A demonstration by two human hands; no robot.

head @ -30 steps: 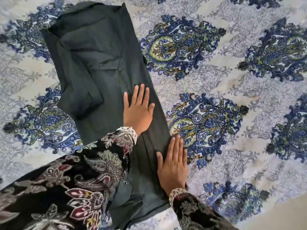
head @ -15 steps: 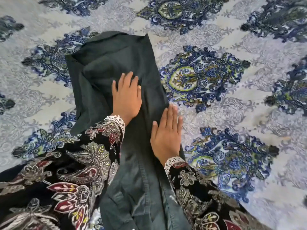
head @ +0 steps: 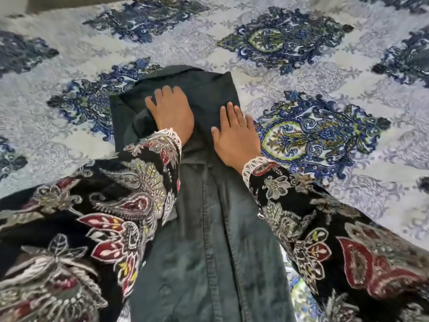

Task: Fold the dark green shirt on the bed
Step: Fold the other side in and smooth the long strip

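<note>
Dark green shirt (head: 209,228) lies as long narrow strip on patterned bedspread (head: 325,73). Left hand (head: 173,112) flat, pressing far end; right hand (head: 236,135) flat on right edge. 2 palms, no pinch.

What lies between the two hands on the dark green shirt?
Only a bare strip of the dark green shirt separates the left hand from the right hand; both press flat on it in the head view.

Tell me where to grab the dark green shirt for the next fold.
Probably take the dark green shirt at its far end, near the left hand, reaching away from the body: it lies as a long narrow strip on the patterned bedspread, so pulling that end toward you would halve it.
</note>
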